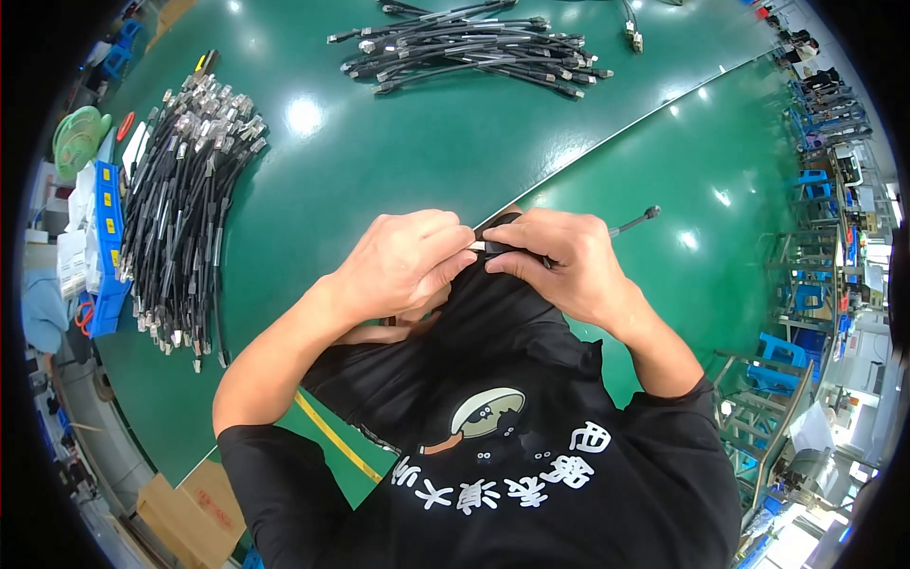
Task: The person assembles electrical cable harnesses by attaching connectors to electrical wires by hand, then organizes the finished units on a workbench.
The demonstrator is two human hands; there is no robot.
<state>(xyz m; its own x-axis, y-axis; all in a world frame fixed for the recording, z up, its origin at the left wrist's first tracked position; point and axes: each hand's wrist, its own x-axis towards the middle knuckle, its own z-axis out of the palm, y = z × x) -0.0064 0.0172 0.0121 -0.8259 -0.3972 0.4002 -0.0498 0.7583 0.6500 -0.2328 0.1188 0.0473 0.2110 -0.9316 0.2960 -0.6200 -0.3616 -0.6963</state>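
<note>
In front of my chest, both hands meet on a short black network cable (pixel 629 226). My left hand (pixel 408 261) is closed, its thumb and forefinger pinching the light-coloured plug (pixel 478 247) at one end. Right behind that plug, my right hand (pixel 569 256) grips the black part of the cable between thumb and fingers. The other end sticks out past my right knuckles and points up and right. My fingertips hide part of the plug.
A dense pile of black cables (pixel 185 209) lies on the green table (pixel 313 190) at left, beside a blue bin (pixel 111 248). More cables (pixel 474 47) are spread at the far side. A cardboard box (pixel 190 512) stands lower left; blue stools (pixel 782 360) are at right.
</note>
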